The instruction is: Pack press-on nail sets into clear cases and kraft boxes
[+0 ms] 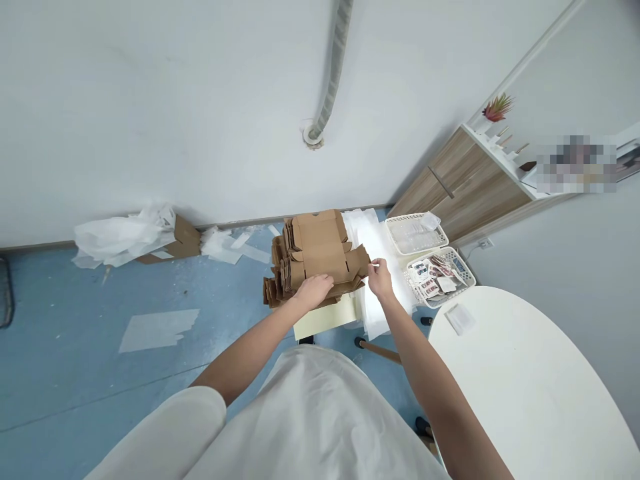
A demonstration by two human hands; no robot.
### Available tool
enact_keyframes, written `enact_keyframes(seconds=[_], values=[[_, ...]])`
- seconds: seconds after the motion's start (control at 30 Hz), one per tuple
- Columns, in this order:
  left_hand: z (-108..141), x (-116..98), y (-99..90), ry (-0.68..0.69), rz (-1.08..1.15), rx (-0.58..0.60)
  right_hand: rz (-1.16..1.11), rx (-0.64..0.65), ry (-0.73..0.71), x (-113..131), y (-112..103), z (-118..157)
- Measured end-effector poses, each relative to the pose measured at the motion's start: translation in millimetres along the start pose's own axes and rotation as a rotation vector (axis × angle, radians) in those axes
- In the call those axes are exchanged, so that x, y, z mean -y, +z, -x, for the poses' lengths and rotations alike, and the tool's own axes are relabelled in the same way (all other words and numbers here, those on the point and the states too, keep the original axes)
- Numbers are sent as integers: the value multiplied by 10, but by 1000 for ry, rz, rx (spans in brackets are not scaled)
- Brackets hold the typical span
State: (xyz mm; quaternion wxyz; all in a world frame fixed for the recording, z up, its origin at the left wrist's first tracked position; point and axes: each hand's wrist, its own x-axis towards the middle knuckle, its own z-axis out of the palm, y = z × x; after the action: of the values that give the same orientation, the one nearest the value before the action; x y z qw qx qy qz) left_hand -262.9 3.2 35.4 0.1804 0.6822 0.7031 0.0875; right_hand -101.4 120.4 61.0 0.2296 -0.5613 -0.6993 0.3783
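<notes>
A stack of brown flattened cardboard boxes (pixel 320 243) lies in front of me, its edges uneven on the left side. My left hand (pixel 315 291) rests on the near edge of the top box, fingers stretched out over the cardboard. At the stack's right side, my right hand (pixel 380 277) pinches the end flap of the top box between thumb and fingers. White sheets (pixel 373 293) lie right beside the stack, partly behind my right hand. A pale yellow board (pixel 325 318) shows below the stack's near edge.
To the right stand a white basket with clear plastic (pixel 415 233) and another basket with small printed packs (pixel 440 277). A round white table (pixel 530 373) is at my right. A wooden cabinet (pixel 465 177) stands behind. White wrapping (pixel 125 233) and an open carton (pixel 185 240) lie along the wall.
</notes>
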Motion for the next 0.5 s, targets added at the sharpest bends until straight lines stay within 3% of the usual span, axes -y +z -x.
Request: enact_keyframes(seconds=[0.1,0.13,0.2,0.27,0.5], values=[[-8,-4,28,-56,-14,10,234,-183,-350,35,39,224],[-1,-5,35,-58,-11,7,287,-141,-442,32,65,313],[23,-2,47,-33,7,-10,402,68,-605,-10,126,479],[46,9,55,-5,31,-16,505,157,-654,-98,174,603],[-20,97,86,-31,53,16,613,207,-648,-350,114,660]])
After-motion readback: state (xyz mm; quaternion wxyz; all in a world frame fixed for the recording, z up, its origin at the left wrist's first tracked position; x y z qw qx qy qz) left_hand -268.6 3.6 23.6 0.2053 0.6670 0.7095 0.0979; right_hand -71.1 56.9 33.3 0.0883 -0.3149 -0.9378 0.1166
